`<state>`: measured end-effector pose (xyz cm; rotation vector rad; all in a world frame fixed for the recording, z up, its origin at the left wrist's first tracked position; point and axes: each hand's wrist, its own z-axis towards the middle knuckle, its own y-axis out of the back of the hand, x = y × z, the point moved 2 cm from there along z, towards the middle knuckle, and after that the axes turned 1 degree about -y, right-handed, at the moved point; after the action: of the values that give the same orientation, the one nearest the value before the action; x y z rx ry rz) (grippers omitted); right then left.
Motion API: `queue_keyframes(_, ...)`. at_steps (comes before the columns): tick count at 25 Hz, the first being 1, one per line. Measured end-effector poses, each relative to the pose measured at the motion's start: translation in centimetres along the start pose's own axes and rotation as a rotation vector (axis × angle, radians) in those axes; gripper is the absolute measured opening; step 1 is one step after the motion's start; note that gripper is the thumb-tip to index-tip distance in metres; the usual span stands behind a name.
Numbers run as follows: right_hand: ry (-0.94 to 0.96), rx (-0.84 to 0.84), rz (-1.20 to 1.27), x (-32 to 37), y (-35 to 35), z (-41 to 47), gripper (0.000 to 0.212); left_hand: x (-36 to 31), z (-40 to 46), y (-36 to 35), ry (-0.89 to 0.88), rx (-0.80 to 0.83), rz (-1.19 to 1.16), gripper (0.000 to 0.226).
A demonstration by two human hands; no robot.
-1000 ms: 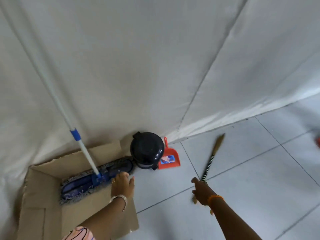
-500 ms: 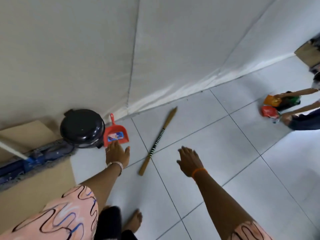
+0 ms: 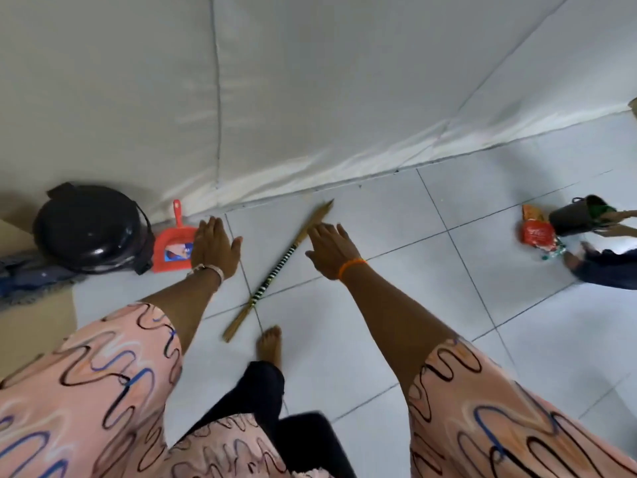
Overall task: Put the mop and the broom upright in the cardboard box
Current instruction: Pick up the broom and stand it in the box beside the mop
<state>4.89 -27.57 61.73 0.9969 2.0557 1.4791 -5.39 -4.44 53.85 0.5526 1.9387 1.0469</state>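
Left hand (image 3: 214,248): open, fingers spread, palm down, holding nothing; white beaded bracelet at wrist. Right hand (image 3: 329,250): open likewise, empty, orange band at wrist, fingertips over or just beside the upper shaft of the broom; contact not discernible.

Thin stick broom with brown bristle ends and black-and-white striped middle wrap (image 3: 277,270): flat on pale tiled floor (image 3: 396,305), diagonal, between both hands, far tip near the wall base.

Bare foot (image 3: 270,343): just beside broom's near end.

Small red plastic dustpan with picture label (image 3: 172,246): partly behind left hand, touching or just beside round black lidded bin (image 3: 90,227).

Blue flat mop head with grey fringe (image 3: 24,279): at left edge, lying on brown cardboard box (image 3: 34,326), mostly cropped.

White fabric wall (image 3: 310,81): closes off far side.

Second person's limbs with black pot (image 3: 575,213) and red packet (image 3: 537,233): far right, well apart.

Open floor: right of broom, broad, unobstructed.
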Motion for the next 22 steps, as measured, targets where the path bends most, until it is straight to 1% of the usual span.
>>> queue_keyframes(3, 0.018, 0.01, 0.001, -4.5, 0.4, 3.6, 0.051, -2.1, 1.7, -1.4, 0.047, 0.006, 0.008, 0.069)
queue_keyframes(5, 0.053, 0.064, 0.003, -6.9, -0.5, 6.0, 0.052, -2.7, 2.4, -2.6, 0.109, 0.027, -0.012, 0.068)
queue_keyframes(8, 0.133, 0.123, -0.052, -10.1, -3.2, 9.8, 0.053, -2.5, 3.2, -5.3, 0.217, -0.021, -0.056, 0.067)
queue_keyframes(10, 0.185, 0.172, -0.055, -11.5, -6.2, 12.6, 0.052, -2.0, 3.9, -8.0, 0.304, -0.047, -0.092, 0.068)
queue_keyframes(13, 0.258, 0.241, -0.067, -13.8, -12.9, 16.4, 0.053, -0.6, 4.8, -14.2, 0.35, -0.033, -0.107, 0.07)
queue_keyframes(16, 0.268, 0.273, -0.082, -15.8, -21.8, 21.7, 0.056, 2.8, 7.2, -22.4, 0.413, 0.022, -0.128, 0.069)
queue_keyframes(18, 0.287, 0.299, -0.098, -16.8, -28.5, 24.9, 0.058, 5.7, 8.0, -28.9, 0.427, 0.07, -0.144, 0.067)
queue_keyframes(21, 0.334, 0.349, -0.149, -17.5, -38.6, 29.8, 0.062, 11.1, 8.9, -38.6, 0.462, 0.186, -0.16, 0.067)
queue_keyframes(22, 0.369, 0.342, -0.179, -17.4, -41.6, 31.7, 0.063, 13.0, 9.2, -41.6, 0.485, 0.21, -0.157, 0.067)
